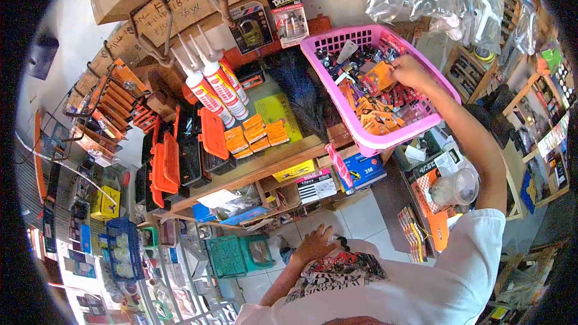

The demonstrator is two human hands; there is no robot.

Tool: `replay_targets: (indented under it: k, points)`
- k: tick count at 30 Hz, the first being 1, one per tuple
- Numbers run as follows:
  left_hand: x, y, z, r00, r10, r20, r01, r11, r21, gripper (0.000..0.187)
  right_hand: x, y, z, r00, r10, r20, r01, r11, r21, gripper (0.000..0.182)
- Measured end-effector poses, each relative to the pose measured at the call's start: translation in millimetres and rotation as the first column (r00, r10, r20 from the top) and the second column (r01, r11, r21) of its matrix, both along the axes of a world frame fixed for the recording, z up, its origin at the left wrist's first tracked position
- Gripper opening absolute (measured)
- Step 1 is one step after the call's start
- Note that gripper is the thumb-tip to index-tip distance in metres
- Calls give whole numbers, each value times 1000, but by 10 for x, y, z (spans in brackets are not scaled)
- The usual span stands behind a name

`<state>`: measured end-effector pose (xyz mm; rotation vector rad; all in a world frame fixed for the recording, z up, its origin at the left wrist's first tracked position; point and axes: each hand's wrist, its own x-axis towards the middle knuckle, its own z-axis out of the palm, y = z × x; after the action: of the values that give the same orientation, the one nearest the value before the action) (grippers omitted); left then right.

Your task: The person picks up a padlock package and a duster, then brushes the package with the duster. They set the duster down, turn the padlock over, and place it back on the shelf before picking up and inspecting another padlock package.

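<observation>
Head view: the right hand (412, 72) pinches an orange packet (378, 79), likely light, slick, best gripped edgewise; left hand (316, 244) spread, seemingly empty.

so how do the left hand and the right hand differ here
The right hand reaches out over the pink basket, while the left hand hangs low by the printed white shirt. The right hand grips an orange packet at its edge; the left hand is loosely open, with nothing visible in it. Both are bare.
</observation>
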<state>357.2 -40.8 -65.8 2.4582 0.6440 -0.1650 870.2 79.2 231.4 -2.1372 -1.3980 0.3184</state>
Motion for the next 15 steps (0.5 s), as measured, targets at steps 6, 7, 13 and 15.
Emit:
replay_targets:
  k: [6, 7, 13, 15]
  points:
    - [78, 37, 742, 995, 70, -73, -79, 987, -141, 76, -136, -59, 119, 986, 47, 159, -117, 877, 467, 13]
    - [77, 41, 845, 992, 79, -101, -97, 978, -184, 77, -176, -92, 174, 973, 18, 228, -141, 833, 535, 12]
    - [-35, 54, 665, 997, 46, 61, -23, 941, -336, 74, -919, -967, 965, 981, 144, -129, -12, 709, 705, 12]
    - [-32, 51, 736, 977, 69, 203, 32, 888, -459, 73, -1168, -1292, 1144, 930, 295, -221, -43, 681, 731, 14]
